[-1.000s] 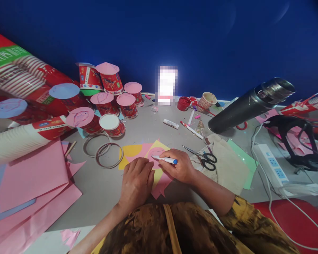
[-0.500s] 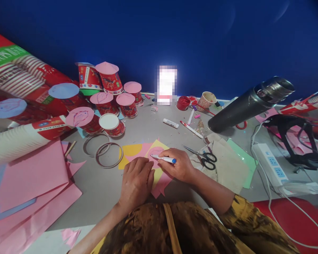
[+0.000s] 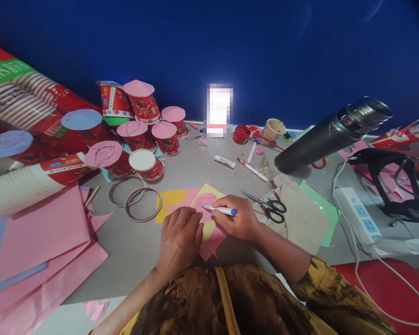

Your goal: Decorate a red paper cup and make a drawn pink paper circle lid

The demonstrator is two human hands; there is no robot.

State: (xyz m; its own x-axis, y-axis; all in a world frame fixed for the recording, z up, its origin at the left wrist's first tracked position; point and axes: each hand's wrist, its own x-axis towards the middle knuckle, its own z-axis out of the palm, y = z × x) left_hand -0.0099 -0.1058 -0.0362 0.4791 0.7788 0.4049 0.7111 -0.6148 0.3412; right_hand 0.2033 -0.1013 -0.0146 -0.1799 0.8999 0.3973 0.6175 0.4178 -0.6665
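My right hand [image 3: 239, 217] is closed in a pinch round a white marker [image 3: 224, 211] with a blue end. The marker's tip rests on a pink paper piece [image 3: 203, 201] that bears a drawn outline. Beneath it lie a yellow sheet [image 3: 206, 231] and more pink paper [image 3: 217, 246]. My left hand [image 3: 181, 237] lies palm down on the near left part of the papers, fingers close together and holding nothing; its fingertips are bent slightly. To the right of my right hand lie black-handled scissors [image 3: 274, 211].
Two rings [image 3: 143, 204] and several paper cups with paper tops [image 3: 139, 95] stand at the left, beside stacked pink sheets [image 3: 45, 232]. A glue stick [image 3: 225, 162], a red-and-white marker [image 3: 252, 170], a dark flask [image 3: 321, 135] and a power strip [image 3: 359, 216] are to the right.
My right hand and the marker have shifted slightly to the right, the tip still at the pink paper. My left hand stays in place.
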